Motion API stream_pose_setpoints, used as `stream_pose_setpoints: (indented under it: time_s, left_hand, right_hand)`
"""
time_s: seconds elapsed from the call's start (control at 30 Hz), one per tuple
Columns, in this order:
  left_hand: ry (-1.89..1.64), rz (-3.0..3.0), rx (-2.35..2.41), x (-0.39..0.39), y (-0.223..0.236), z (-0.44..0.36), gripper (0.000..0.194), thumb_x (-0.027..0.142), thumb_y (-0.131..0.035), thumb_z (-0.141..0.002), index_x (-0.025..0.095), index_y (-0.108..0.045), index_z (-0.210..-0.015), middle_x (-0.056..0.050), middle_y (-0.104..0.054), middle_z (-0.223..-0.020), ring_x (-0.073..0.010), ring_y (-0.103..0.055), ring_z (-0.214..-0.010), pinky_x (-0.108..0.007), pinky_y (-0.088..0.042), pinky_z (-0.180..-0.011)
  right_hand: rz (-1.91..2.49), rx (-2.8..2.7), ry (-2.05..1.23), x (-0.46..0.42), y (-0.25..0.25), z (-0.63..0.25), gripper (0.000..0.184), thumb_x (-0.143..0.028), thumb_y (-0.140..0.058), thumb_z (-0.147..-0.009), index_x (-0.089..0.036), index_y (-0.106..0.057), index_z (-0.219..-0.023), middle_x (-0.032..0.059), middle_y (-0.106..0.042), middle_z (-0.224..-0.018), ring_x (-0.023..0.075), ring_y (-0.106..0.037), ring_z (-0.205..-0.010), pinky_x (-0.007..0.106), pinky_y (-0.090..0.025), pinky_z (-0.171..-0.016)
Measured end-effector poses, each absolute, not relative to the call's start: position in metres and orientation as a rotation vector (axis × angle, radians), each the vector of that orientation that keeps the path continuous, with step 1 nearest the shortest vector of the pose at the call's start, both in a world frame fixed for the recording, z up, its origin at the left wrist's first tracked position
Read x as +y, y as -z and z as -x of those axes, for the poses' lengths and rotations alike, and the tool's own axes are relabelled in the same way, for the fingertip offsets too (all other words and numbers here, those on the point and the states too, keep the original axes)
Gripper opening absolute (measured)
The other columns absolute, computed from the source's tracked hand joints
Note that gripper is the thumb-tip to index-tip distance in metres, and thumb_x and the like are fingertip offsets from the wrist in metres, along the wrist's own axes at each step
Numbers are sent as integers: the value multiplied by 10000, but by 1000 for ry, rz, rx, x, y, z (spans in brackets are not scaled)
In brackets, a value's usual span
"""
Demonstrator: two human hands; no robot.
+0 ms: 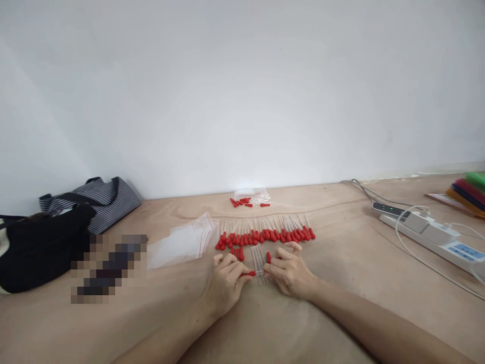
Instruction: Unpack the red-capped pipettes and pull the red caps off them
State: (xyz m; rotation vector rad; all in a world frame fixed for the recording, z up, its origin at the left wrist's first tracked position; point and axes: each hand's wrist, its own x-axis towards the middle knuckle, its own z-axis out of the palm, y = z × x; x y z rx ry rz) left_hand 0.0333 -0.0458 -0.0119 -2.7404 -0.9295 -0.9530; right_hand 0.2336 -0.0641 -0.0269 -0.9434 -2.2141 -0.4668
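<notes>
This seems a simple work place in a room, at home or in a small workshop, I cannot tell which: a wooden tabletop [341,227] against a plain white wall [242,91], carrying personal bags [113,202], a power strip [470,254] and many red-bulbed droppers [267,234].

On the counter [341,237] before you lie bare tubes [259,255]; behind them stretches a row of droppers [265,235]. Farther back, near the wall [242,111], loose bulbs [236,203] lie in front of a small bag [248,193]. Left of your row are flat bags [176,247], then a tote [104,210]; on your right, a power strip [435,245], with stacked sheets [468,194] beyond.
</notes>
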Motion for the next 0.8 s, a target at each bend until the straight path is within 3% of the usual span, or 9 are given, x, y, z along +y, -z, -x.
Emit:
stream_pose_setpoints:
  time_s: [0.27, 0.53, 0.7, 0.8]
  left_hand:
    - [1052, 2649, -1069, -36, 12, -11, 169, 229, -472, -812, 204, -565, -674, 8, -625, -618, -154, -538, -647, -315, -341, -649]
    - [1269, 2651, -1257, -23, 11, -1, 123, 255, -470, -799, 195, -572, -767, -18, -592, -763, -147, -567, -738, -265, -464, -673]
    - [1283, 2533, -1528, -14, 18, 6, 160, 251, -459, -760, 173, -597, -768, -26, -580, -735, -137, -576, -632, -247, -484, -570]
    - [1252, 2516, -1627, -11, 21, 8, 176, 286, -488, -739, 168, -606, -793, -26, -598, -723, -139, -581, -594, -254, -490, -550]
  right_hand:
    - [1089, -2118, 362, -63, 28, -257, 263, -232, -381, -849, -206, -603, -711, -2, -565, -574, 128, -414, -628, 345, -222, -753]
    - [1378, -1914, 248, -64, 28, -243, 230, -196, -397, -824, -215, -609, -909, 17, -618, -689, 151, -465, -705, 324, -220, -719]
    - [1394, -1882, 265, -64, 31, -227, 187, -167, -423, -792, -182, -578, -688, 4, -585, -607, 136, -455, -660, 327, -197, -735]
    - [1404, -1877, 353, -61, 32, -223, 195, -173, -431, -796, -187, -577, -668, 3, -576, -611, 134, -453, -665, 329, -189, -732]
